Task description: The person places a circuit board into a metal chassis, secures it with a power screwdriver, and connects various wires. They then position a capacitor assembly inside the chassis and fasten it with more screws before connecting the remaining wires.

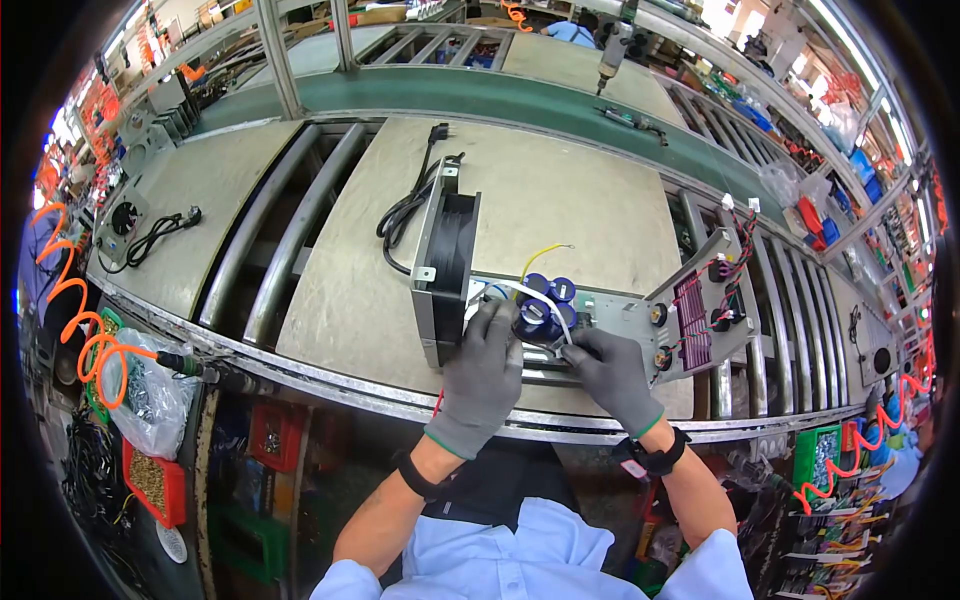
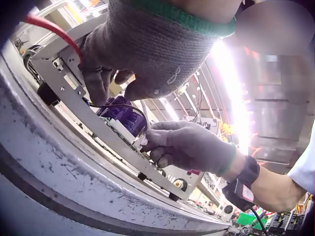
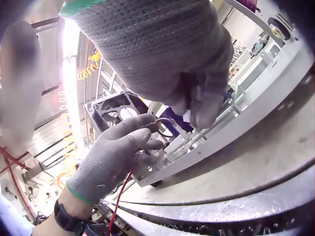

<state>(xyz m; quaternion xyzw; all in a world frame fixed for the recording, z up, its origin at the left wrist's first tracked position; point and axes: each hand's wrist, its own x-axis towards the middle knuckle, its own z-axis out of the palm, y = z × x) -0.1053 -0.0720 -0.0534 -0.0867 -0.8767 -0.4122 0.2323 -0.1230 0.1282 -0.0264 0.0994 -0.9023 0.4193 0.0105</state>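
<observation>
A grey-gloved left hand (image 1: pixel 483 370) is at the black fan (image 1: pixel 455 250) end of a metal chassis (image 1: pixel 622 312). Its fingers pinch a thin dark wire (image 2: pixel 120 106) that curves past the blue capacitors (image 1: pixel 540 305). Beyond those capacitors, the gloved right hand (image 1: pixel 612 375) pinches a small white connector (image 2: pixel 143 141) close over the circuit board's near edge. A white cable (image 1: pixel 553 302) arcs over the capacitors to the right fingertips. From the board behind rises a yellow wire (image 1: pixel 540 255) with a ring end. Fingers hide part of the connector in the right wrist view.
The chassis stands on a pale board (image 1: pixel 340 300) over a roller conveyor (image 1: pixel 300 240). A black power cord (image 1: pixel 400 215) lies behind the fan. At right an upright panel (image 1: pixel 705 305) carries red wires. A driver (image 1: pixel 613 55) hangs above; a red bin (image 1: pixel 152 485) is lower left.
</observation>
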